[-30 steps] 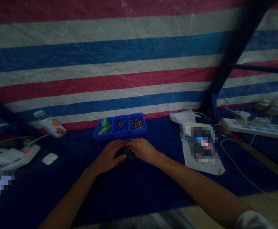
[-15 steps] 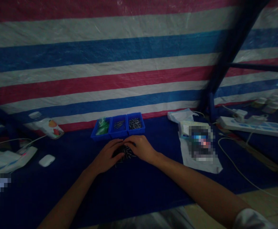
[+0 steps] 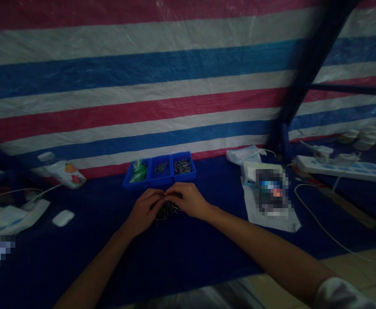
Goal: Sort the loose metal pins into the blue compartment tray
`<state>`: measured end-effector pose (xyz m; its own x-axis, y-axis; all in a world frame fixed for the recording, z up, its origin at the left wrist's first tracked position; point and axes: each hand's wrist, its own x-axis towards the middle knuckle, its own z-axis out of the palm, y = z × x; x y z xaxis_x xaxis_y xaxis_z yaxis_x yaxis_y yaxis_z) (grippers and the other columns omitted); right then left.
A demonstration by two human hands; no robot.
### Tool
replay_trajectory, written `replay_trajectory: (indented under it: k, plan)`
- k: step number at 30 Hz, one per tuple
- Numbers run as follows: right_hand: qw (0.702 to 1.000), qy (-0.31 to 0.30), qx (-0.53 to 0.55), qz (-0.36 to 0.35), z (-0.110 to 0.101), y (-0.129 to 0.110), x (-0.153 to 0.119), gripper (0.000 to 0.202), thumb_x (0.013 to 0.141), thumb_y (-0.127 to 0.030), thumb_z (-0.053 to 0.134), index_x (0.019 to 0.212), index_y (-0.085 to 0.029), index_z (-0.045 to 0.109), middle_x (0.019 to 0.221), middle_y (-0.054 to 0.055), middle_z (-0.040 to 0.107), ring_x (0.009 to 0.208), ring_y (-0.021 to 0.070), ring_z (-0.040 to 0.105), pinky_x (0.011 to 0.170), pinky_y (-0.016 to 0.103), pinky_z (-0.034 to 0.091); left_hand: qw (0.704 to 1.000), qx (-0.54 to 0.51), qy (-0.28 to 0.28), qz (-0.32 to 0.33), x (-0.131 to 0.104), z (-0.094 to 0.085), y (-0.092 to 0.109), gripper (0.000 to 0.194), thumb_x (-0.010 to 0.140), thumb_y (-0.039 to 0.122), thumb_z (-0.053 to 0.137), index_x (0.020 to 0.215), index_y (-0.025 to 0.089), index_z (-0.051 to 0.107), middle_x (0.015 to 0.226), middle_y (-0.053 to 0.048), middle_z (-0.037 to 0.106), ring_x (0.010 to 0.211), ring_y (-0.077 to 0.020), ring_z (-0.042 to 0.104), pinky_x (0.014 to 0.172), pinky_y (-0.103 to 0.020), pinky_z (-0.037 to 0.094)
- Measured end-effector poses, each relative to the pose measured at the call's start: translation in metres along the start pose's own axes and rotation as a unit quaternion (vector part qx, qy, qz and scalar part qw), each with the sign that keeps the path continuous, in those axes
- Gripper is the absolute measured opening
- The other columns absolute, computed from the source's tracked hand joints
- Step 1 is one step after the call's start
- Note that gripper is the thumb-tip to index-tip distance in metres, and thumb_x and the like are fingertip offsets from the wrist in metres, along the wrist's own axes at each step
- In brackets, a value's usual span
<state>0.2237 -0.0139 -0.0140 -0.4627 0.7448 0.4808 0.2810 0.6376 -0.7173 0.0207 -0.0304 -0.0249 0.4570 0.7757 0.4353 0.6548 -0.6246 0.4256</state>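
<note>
My bare left hand and bare right hand meet just below frame centre, fingers narrowed; whether they hold anything, I cannot tell. A heap of slender dark metal pieces lies beneath.

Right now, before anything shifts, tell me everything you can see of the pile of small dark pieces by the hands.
The pile is a loose heap of thin, dark pieces, metallic-looking where they glint, lying at mixed angles on the dark blue tabletop. It sits on the wearer's side of the blue bins. The left hand and right hand partly cover it; exact contact and each piece's shape are too dim to tell.
</note>
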Motion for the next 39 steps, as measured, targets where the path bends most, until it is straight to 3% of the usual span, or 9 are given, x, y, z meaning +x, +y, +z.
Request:
replay_trajectory:
  k: [6, 10, 17, 20, 24, 29, 32, 35, 39]
  plan:
    - [1.000, 0.001, 0.022, 0.007, -0.002, 0.001, 0.002, 0.017, 0.088, -0.015, 0.058, 0.096, -0.018, 0.072, 0.094, 0.004, 0.073, 0.084, 0.0118, 0.065, 0.078, 0.024, 0.047, 0.999, -0.035, -0.015, -0.027, 0.001, -0.001, -0.001, 0.031, 0.098, 0.037, 0.042, 0.096, 0.021, 0.068, 0.109, -0.006, 0.065, 0.100, -0.0209, 0.061, 0.089, -0.036, 0.050]
    - [0.997, 0.007, 0.055, 0.051, -0.005, 0.002, 0.004, 0.018, 0.089, -0.019, 0.055, 0.097, -0.018, 0.071, 0.092, 0.003, 0.073, 0.079, 0.0116, 0.065, 0.072, 0.024, 0.048, 0.998, -0.057, -0.007, -0.040, 0.001, -0.001, 0.000, 0.034, 0.098, 0.038, 0.038, 0.099, 0.020, 0.067, 0.107, -0.006, 0.066, 0.098, -0.0208, 0.061, 0.088, -0.035, 0.050]
    - [0.997, -0.035, 0.056, 0.032, -0.008, 0.001, 0.001, 0.017, 0.087, -0.024, 0.059, 0.098, -0.019, 0.071, 0.090, 0.002, 0.072, 0.076, 0.0118, 0.063, 0.071, 0.024, 0.046, 0.996, -0.073, -0.013, -0.055, 0.002, -0.003, 0.003, 0.037, 0.097, 0.040, 0.039, 0.087, 0.019, 0.067, 0.100, -0.006, 0.067, 0.091, -0.0206, 0.063, 0.083, -0.033, 0.051]
    - [0.994, 0.003, 0.072, 0.079, -0.008, 0.002, 0.004, 0.017, 0.087, -0.029, 0.058, 0.085, -0.017, 0.070, 0.075, 0.000, 0.068, 0.065, 0.0100, 0.058, 0.060, 0.022, 0.042, 0.993, -0.090, -0.002, -0.074, 0.000, -0.003, 0.002, 0.037, 0.097, 0.043, 0.039, 0.100, 0.019, 0.067, 0.104, -0.007, 0.068, 0.096, -0.0227, 0.063, 0.087, -0.036, 0.050]
    - [0.968, 0.065, 0.139, 0.198, -0.012, 0.013, 0.011, 0.034, 0.087, -0.036, 0.055, 0.060, -0.016, 0.058, 0.053, -0.003, 0.055, 0.050, 0.0084, 0.050, 0.051, 0.021, 0.037, 0.988, -0.109, 0.022, -0.106, -0.001, -0.004, 0.000, 0.043, 0.096, 0.047, 0.037, 0.118, 0.018, 0.061, 0.106, -0.008, 0.069, 0.101, -0.0251, 0.063, 0.091, -0.040, 0.048]
    - [0.922, 0.164, 0.212, 0.279, -0.017, 0.028, 0.016, 0.026, 0.084, -0.040, 0.058, 0.090, -0.015, 0.061, 0.069, 0.001, 0.064, 0.049, 0.0093, 0.055, 0.048, 0.022, 0.039, 0.991, -0.091, 0.023, -0.092, 0.001, -0.005, -0.002, 0.038, 0.096, 0.043, 0.039, 0.110, 0.018, 0.064, 0.103, -0.007, 0.069, 0.098, -0.0240, 0.063, 0.088, -0.039, 0.049]
    - [0.949, 0.111, 0.102, 0.278, -0.015, 0.030, 0.013, 0.022, 0.084, -0.034, 0.060, 0.094, -0.015, 0.064, 0.069, 0.001, 0.065, 0.053, 0.0104, 0.056, 0.051, 0.023, 0.041, 0.995, -0.054, 0.017, -0.080, 0.001, -0.003, -0.004, 0.032, 0.096, 0.040, 0.043, 0.107, 0.020, 0.065, 0.105, -0.007, 0.068, 0.100, -0.0236, 0.062, 0.091, -0.040, 0.048]
    - [0.982, -0.001, -0.057, 0.179, -0.013, 0.028, 0.006, 0.019, 0.083, -0.027, 0.060, 0.098, -0.018, 0.068, 0.084, 0.004, 0.069, 0.073, 0.0139, 0.062, 0.067, 0.027, 0.046, 0.997, -0.014, 0.001, -0.072, 0.001, -0.001, -0.007, 0.028, 0.095, 0.040, 0.047, 0.106, 0.021, 0.065, 0.108, -0.006, 0.067, 0.105, -0.0241, 0.059, 0.096, -0.045, 0.045]
    - [0.970, -0.109, -0.207, 0.065, -0.011, 0.020, -0.004, 0.025, 0.084, -0.028, 0.058, 0.106, -0.022, 0.069, 0.105, 0.006, 0.066, 0.096, 0.0190, 0.060, 0.081, 0.032, 0.044, 0.997, 0.027, -0.027, -0.065, 0.000, 0.001, -0.010, 0.028, 0.093, 0.041, 0.051, 0.108, 0.023, 0.067, 0.119, -0.006, 0.064, 0.113, -0.0253, 0.055, 0.101, -0.049, 0.042]
